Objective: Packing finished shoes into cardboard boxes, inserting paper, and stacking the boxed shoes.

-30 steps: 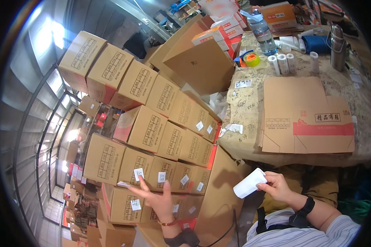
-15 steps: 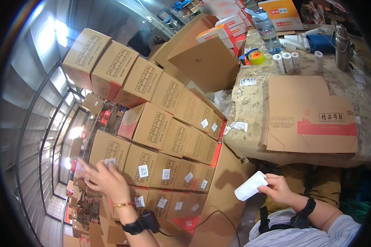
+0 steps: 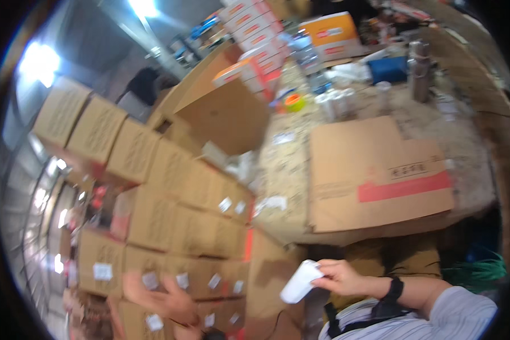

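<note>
My right hand (image 3: pixel 341 277) grips a roll of white labels (image 3: pixel 299 283) at its upper end, fingers and thumb pinching the edge. My left hand (image 3: pixel 163 297), blurred by motion, is open with its fingers apart in front of the lower cartons. Behind it stand stacked brown cartons (image 3: pixel 153 218) in rows, several bearing small white labels. One white label (image 3: pixel 102 271) sits on the leftmost carton of the row just above the hand, and another label (image 3: pixel 154 323) shows below the hand.
To the right, a worktable (image 3: pixel 283 170) carries flat cardboard sheets (image 3: pixel 374 215), several white rolls (image 3: pixel 337 103), tape (image 3: pixel 294 102), a water bottle (image 3: pixel 306 54) and a metal flask (image 3: pixel 419 73). An opened carton (image 3: pixel 224 116) stands beyond the stack. Orange-and-white boxes (image 3: pixel 252 25) are piled behind.
The view has swung right, shifting the cartons and table leftward. My left hand has come down and away from the leftmost carton, leaving a label on it. The roll stays in my right hand.
</note>
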A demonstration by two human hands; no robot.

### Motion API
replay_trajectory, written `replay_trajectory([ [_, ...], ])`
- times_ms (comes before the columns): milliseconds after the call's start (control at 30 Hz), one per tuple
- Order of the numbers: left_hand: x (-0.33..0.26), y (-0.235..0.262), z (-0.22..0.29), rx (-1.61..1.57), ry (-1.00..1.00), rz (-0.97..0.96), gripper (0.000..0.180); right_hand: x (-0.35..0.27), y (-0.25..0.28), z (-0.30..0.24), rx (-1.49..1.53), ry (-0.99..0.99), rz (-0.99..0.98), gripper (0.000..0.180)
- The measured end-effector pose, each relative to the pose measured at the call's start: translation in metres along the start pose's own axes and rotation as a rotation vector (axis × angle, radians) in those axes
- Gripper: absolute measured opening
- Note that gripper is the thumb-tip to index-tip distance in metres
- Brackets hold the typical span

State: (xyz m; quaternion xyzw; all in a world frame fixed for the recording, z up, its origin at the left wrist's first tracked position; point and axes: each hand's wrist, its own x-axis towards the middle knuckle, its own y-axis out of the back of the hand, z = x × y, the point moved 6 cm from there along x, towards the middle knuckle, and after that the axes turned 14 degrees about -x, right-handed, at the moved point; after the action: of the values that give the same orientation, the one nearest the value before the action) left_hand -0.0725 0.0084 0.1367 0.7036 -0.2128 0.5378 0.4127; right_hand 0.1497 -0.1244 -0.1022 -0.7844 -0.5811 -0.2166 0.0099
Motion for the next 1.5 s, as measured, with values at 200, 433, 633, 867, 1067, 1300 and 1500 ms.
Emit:
replay_trajectory([
  [200, -0.132, -0.117, 0.134, -0.868, -0.066, -0.754, 0.043, 0.044, 0.088, -0.001, -0.315, 0.029, 0.057, 0.015],
  [433, -0.15, -0.156, 0.19, -1.301, 0.505, -0.701, 0.034, 0.118, 0.258, 0.064, -0.913, 0.077, 0.51, 0.01],
  [633, -0.157, -0.178, 0.187, -1.322, 0.568, -0.783, 0.033, 0.202, 0.363, 0.113, -1.491, -0.083, 0.598, 0.014],
  [867, -0.163, -0.191, 0.184, -1.262, 0.692, -0.85, 0.033, 0.227, 0.389, 0.157, -1.782, -0.341, 0.621, 0.034],
  [1067, -0.16, -0.196, 0.191, -1.257, 0.702, -0.859, 0.033, 0.249, 0.343, 0.143, -1.722, 0.113, 0.574, 0.03],
  [1300, -0.13, -0.19, 0.188, -1.239, 0.583, -0.838, 0.032, 0.226, 0.33, 0.131, -1.549, 0.016, 0.414, 0.015],
  [1500, -0.152, -0.185, 0.173, -1.371, 1.036, -0.757, 0.056, 0.147, 0.231, 0.05, -0.243, 0.015, 0.337, 0.012],
])
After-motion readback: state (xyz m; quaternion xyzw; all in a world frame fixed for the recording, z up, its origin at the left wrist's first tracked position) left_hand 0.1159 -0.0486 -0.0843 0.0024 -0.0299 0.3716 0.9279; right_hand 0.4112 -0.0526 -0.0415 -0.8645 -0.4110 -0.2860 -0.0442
